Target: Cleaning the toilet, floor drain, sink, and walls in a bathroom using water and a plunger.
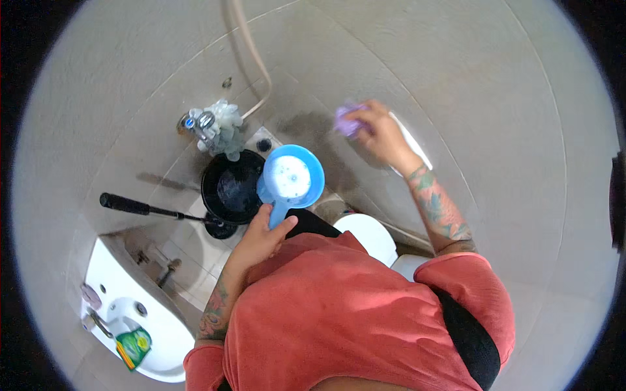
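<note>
My left hand [264, 238] is closed round the handle of a blue dipper [315, 171], which holds whitish, sudsy liquid. The dipper is held level, partly over the rim of a black bucket [215, 202] with dark water in it. Out to the right, my right hand [381, 133] grips a crumpled purple cloth [349, 120], blurred by motion. That hand is close to the grey wall, beside a white ledge-like fixture [414, 146] that it partly hides.
A tap [203, 124] with a pale mesh-like bundle [227, 116] stands above the bucket. A beige hose [261, 72] hangs down the wall. A black-handled pole [124, 204] leans left. The white sink [166, 339] holds a green packet [135, 345]. A white toilet lid [368, 236] is beside me.
</note>
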A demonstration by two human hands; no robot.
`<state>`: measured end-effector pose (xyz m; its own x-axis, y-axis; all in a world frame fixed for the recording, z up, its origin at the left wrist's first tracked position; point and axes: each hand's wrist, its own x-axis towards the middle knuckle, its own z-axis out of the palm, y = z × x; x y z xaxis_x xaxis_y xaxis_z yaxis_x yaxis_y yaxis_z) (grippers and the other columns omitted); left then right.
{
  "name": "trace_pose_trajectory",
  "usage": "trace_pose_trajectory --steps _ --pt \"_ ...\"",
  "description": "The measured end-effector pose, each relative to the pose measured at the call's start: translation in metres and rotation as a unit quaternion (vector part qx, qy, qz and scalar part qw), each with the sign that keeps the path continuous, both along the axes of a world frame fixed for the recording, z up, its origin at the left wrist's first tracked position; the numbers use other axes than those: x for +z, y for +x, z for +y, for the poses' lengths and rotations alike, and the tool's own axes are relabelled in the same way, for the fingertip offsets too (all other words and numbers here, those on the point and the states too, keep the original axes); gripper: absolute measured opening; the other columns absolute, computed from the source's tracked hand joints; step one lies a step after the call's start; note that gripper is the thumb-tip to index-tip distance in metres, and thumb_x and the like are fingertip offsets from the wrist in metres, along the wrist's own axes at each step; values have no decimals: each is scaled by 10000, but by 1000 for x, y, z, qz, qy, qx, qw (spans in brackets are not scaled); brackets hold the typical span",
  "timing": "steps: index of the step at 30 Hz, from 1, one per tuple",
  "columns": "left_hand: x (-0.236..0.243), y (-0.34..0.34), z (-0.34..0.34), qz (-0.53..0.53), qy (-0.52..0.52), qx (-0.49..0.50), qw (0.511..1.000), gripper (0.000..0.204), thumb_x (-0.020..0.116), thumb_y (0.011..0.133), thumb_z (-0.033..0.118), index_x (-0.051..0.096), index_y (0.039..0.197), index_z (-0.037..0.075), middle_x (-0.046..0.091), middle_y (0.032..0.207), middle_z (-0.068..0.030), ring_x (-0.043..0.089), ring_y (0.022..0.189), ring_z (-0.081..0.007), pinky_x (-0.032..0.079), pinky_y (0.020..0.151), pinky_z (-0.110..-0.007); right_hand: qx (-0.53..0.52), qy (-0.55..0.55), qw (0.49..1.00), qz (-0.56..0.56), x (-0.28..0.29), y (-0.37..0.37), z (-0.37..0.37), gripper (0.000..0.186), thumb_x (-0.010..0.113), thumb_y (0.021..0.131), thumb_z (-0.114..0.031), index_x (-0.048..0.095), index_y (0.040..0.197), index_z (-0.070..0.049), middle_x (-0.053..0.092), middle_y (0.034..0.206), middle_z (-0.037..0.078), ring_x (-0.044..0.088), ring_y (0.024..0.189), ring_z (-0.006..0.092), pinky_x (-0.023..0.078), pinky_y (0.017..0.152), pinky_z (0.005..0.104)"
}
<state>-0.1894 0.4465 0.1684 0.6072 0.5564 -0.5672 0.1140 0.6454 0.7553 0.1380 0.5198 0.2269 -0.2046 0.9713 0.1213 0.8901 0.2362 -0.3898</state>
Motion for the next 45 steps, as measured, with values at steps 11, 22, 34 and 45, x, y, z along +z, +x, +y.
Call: trace_pose_trajectory --steps 11,22,34,45 --pt "16 53 -11 -62 15 -161 985 287 615 952 306 397 955 118 377 592 51 330 431 -52 267 391 -242 7 -173 978 -117 -87 -67 -83 366 675 716 -55 630 1078 -95 600 1057 143 609 1012 357 499 812 451" --pt "16 41 -27 -62 -11 -149 987 292 626 949 295 413 1026 112 399 669 43 332 501 -48 271 431 -232 -340 380 820 -260 79 74 -98 480 639 759 -67 590 1231 -136 508 1355 121 435 1315 311 345 1007 572" --pt "17 41 -46 -17 -53 -106 993 340 641 943 295 420 1107 95 403 657 51 351 510 -45 271 442 -233 -5 169 885 -433 -49 147 -47 571 416 912 -146 353 1479 -152 236 1596 32 243 1462 180 101 1202 437" --pt "27 60 -42 -42 -19 -94 994 311 652 936 298 443 1068 111 407 665 42 366 514 -53 270 455 -239 -150 439 748 -475 225 139 -9 523 541 935 -322 434 1431 -196 351 1539 46 282 1446 206 114 1184 451"
